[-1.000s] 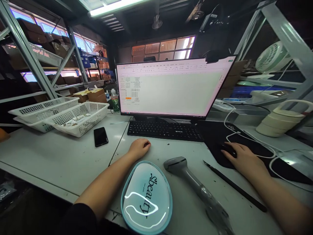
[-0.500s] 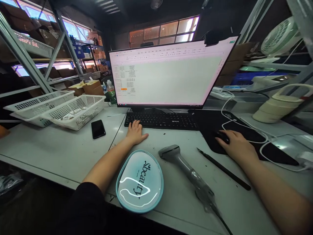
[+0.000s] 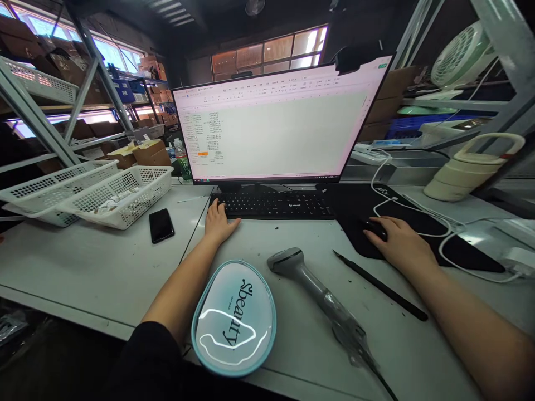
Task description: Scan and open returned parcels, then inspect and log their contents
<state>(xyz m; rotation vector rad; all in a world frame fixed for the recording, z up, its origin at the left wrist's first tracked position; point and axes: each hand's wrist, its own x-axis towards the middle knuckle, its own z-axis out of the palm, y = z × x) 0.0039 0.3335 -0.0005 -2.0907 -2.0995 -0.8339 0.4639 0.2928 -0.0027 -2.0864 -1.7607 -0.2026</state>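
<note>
My left hand [image 3: 217,224] rests at the left front corner of the black keyboard [image 3: 276,205], fingertips on the keys and thumb stretched out to the side over the table. My right hand [image 3: 403,240] is curled over a black computer mouse [image 3: 377,229] on the dark mouse pad [image 3: 355,214]. A large monitor [image 3: 271,133] behind the keyboard displays a spreadsheet with an orange cell. Between my forearms lie a round teal-rimmed case [image 3: 234,317] lettered "beauty", a grey barcode scanner [image 3: 315,292] and a slim black craft knife [image 3: 380,285].
A black phone [image 3: 161,225] lies left of the keyboard, near white perforated baskets [image 3: 121,197]. At the right are white cables [image 3: 443,234] and a cream handled cup [image 3: 463,172]. A fan [image 3: 462,55] and metal shelving [image 3: 83,94] stand farther back.
My left hand has slid a little left along the keyboard. The right hand keeps its hold on the mouse. The whole view has shifted slightly, with most things now farther left.
</note>
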